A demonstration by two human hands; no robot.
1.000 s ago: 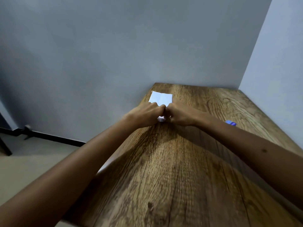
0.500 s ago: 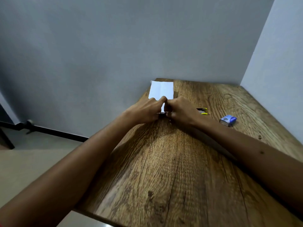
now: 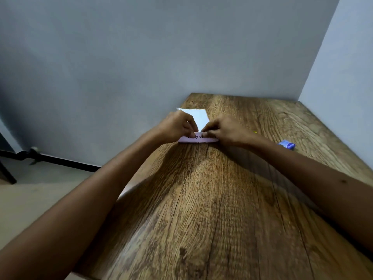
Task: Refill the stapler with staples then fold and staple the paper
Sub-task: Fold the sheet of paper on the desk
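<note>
A white sheet of paper (image 3: pixel 196 116) lies flat near the table's far left edge. In front of it, a pale pink piece with black print (image 3: pixel 199 139) sits on the wood; I cannot tell whether it is a slip or a small box. My left hand (image 3: pixel 177 126) pinches its left part and my right hand (image 3: pixel 226 130) pinches its right part, fingertips nearly meeting above it. A small blue box (image 3: pixel 287 144) lies to the right, past my right wrist. A yellow tip (image 3: pixel 254 132) peeks out behind my right hand; the rest of that object is hidden.
The wooden table (image 3: pixel 212 209) stands in a corner, with grey walls behind it and on the right. Its left edge drops to a beige floor where a black bar (image 3: pixel 50 158) runs along the wall.
My hands have drawn slightly apart, and the pink printed piece now shows between them. The view has shifted, and my right hand now covers most of the black and yellow object.
</note>
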